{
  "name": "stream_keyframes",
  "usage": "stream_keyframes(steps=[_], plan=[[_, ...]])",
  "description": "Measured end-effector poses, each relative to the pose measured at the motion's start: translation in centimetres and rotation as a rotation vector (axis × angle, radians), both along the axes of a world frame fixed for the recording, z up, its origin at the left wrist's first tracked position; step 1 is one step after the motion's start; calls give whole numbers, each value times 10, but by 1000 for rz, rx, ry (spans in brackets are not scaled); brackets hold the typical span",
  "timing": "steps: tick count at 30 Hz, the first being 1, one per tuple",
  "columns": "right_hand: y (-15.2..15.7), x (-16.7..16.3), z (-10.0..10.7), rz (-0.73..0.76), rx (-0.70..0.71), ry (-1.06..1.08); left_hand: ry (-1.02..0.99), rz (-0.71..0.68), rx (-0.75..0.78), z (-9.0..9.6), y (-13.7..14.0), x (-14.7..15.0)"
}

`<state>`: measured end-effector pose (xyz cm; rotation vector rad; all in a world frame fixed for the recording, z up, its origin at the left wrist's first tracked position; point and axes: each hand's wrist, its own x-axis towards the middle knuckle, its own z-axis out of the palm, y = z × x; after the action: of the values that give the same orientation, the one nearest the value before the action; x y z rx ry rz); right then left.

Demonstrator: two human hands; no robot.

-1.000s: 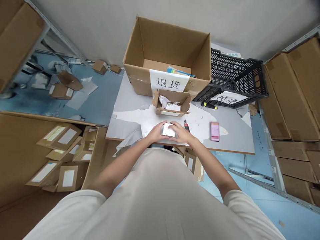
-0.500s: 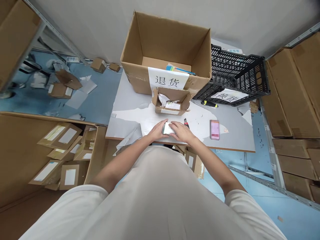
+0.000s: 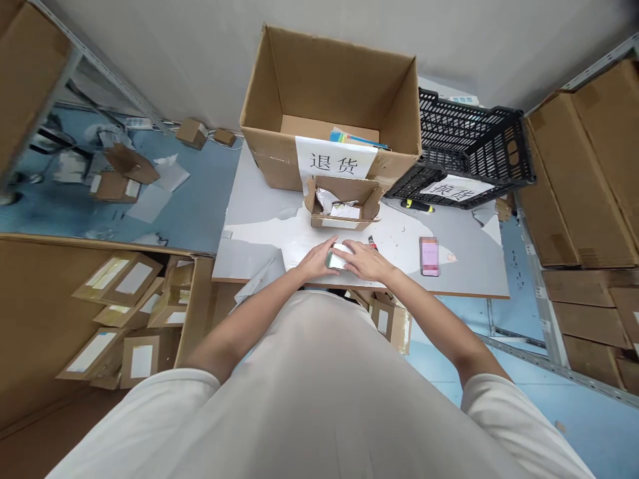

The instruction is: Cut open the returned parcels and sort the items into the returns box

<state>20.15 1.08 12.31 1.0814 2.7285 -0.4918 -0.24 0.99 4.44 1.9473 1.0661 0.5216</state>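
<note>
A small white box with a greenish side (image 3: 337,261) is between my hands, near the front edge of the white table (image 3: 259,229). My left hand (image 3: 317,259) grips it from the left. From the right, my right hand (image 3: 367,261) lies against it, with fingers spread across its top. Just behind my right hand is a red and black utility knife (image 3: 372,243), partly covered by that hand. Beyond my hands stands a small open carton (image 3: 341,224) with crumpled paper and white pieces inside.
A large open cardboard box (image 3: 279,156) with a paper sign stands at the back. Beside it is a black plastic crate (image 3: 499,153), with a black and yellow knife (image 3: 418,206) in front. A phone (image 3: 429,256) lies at right. Parcels fill a big carton (image 3: 202,293) at left.
My right hand has shifted slightly, its fingers now stretched further over the small box and hiding more of the utility knife. The view has moved a little.
</note>
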Motion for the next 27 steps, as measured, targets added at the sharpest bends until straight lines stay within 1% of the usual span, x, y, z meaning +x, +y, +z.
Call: stream_keyframes(steps=[3, 7, 9, 13, 16, 20, 23, 25, 27], plan=[[1, -5, 8, 65, -72, -22, -9, -47, -26, 0, 0, 0], [5, -19, 15, 18, -106, -139, -46, -5, 27, -4, -3, 7], [9, -23, 17, 12, -126, -156, -61, -9, 50, -6, -4, 11], [20, -25, 24, 44, -175, -91, -73, -14, 52, -9, -2, 11], [23, -21, 27, 4, -137, -24, -70, 0, 47, -9, -1, 7], [20, -9, 26, -50, -116, 107, -65, -29, 46, -7, -2, 3], [19, 3, 22, -140, -103, 209, -64, -15, 26, -3, -4, 3], [19, 9, 16, -268, -37, 266, -73, 3, 14, 1, -5, 2], [15, 12, 6, -445, 49, 331, -78, 13, 3, 6, -8, 1]])
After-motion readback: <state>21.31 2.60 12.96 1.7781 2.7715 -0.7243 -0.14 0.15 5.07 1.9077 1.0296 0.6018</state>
